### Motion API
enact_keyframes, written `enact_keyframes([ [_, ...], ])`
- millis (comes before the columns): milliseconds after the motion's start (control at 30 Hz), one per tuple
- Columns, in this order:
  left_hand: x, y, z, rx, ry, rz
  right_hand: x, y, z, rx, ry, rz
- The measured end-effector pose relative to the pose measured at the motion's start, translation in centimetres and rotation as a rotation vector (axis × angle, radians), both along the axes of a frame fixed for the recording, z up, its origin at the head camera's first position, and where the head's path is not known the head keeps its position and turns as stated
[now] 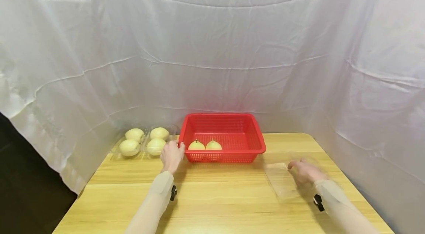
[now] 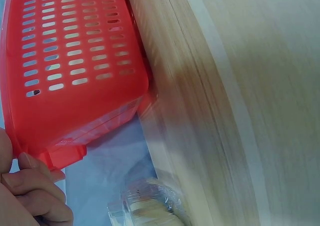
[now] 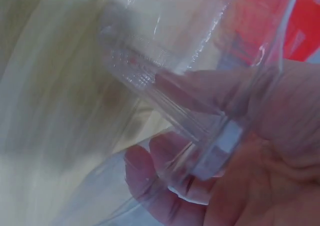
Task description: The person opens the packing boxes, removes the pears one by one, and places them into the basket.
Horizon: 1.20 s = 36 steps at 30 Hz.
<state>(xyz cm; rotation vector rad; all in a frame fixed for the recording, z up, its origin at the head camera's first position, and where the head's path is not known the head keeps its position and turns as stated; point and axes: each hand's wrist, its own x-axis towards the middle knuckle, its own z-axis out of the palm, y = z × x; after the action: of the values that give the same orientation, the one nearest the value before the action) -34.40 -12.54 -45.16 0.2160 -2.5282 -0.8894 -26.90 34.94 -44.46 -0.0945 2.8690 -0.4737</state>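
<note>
My left hand [image 1: 172, 156] holds the rim at the left end of the red plastic basket [image 1: 229, 151]; in the left wrist view its fingers [image 2: 37, 183] curl at the basket's corner. Two yellow pears [image 1: 213, 145] with stems upward lie inside, at the front left. To the right, and apart from the basket, my right hand [image 1: 307, 172] grips a clear plastic clamshell box [image 1: 280, 182], blurred by motion. The right wrist view has the thumb and fingers on either side of the box's edge [image 3: 220, 148]. No fruit shows in that box.
Left of the basket, close to my left hand, stand clear plastic boxes [image 1: 143, 152] with several yellow fruits [image 1: 129, 147]. The wooden table [image 1: 225, 197] carries everything. Pale curtains [image 1: 212, 42] hang behind it and along both sides.
</note>
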Motion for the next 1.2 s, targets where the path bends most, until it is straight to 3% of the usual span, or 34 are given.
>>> enact_keyframes([
  [167,0.0,0.0,0.0,0.002,-0.005,0.001,-0.5,1.0,-0.2,-0.087,-0.005,-0.051],
  [400,-0.2,-0.1,-0.1,0.003,-0.018,0.002,-1.7,1.5,-0.8,-0.031,0.151,-0.004],
  [600,-0.4,0.2,0.2,0.005,-0.028,0.000,-2.0,1.4,-1.5,-0.082,0.251,0.000],
  [833,-0.5,0.1,0.2,-0.003,-0.021,0.003,-1.6,0.0,-1.0,-0.155,0.364,-0.008],
  [1000,-0.3,0.0,0.1,-0.002,-0.017,0.007,-1.0,-0.7,-0.6,-0.186,0.394,0.073],
  [1200,-0.2,0.0,0.0,-0.005,-0.030,0.005,0.0,-0.5,-0.8,-0.232,0.336,0.195],
])
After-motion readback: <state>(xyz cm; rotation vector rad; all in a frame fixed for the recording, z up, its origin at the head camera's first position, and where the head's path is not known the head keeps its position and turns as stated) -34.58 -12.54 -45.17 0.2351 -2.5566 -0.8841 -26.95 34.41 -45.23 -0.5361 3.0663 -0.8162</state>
